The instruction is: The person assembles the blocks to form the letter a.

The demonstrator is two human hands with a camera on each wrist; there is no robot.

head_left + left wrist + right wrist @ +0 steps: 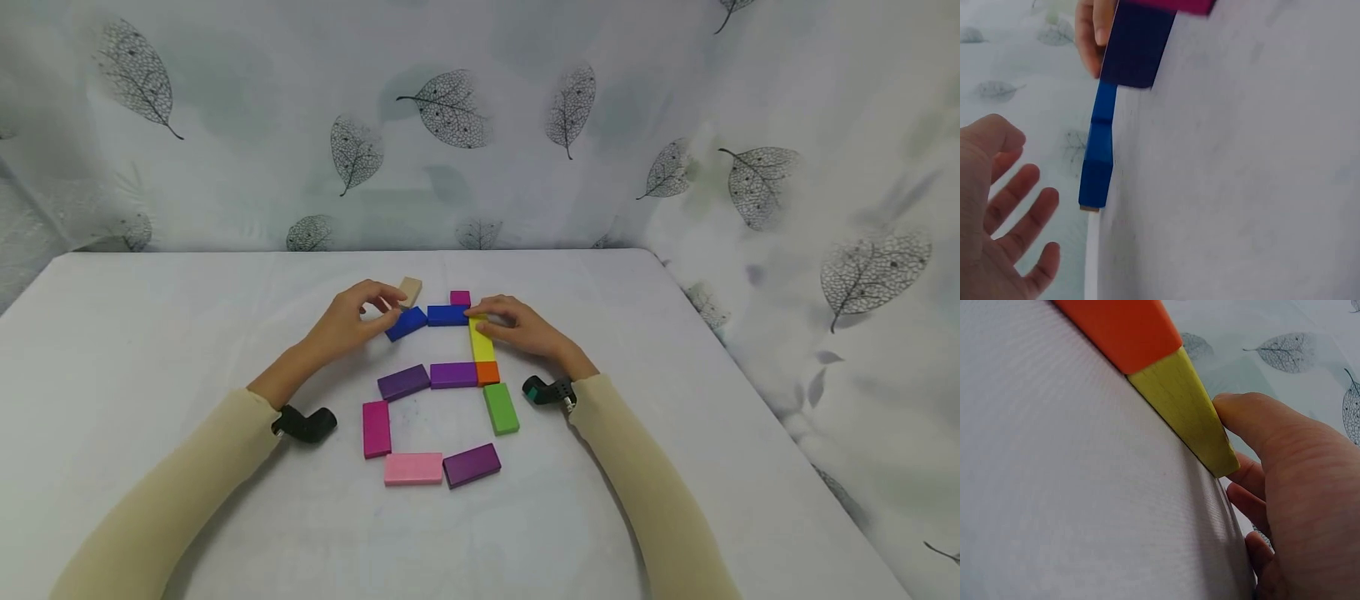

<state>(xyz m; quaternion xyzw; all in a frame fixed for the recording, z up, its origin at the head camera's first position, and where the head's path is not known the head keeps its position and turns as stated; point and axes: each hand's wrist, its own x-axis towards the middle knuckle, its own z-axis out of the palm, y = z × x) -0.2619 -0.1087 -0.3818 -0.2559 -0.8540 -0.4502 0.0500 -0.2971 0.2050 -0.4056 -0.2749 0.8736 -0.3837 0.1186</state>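
Over the row's far left end hovers my left hand (363,308), fingers loosely bent, beside a beige block (410,291) and a tilted blue block (407,323). In the left wrist view that hand (1004,219) holds nothing and stands apart from the blue block (1097,156). My right hand (525,327) reaches in from the right, its thumb at the yellow block (482,343) and its index finger by the second blue block (447,316). In the right wrist view the thumb meets the yellow block's (1188,406) edge, with other fingers partly hidden past its end.
A magenta block (460,297) lies behind the second blue one. Nearer are an orange block (487,372), a violet block (453,375), a dark purple block (403,382), a green block (501,408), a deep pink block (377,429), a light pink block (413,469) and a plum block (472,465).
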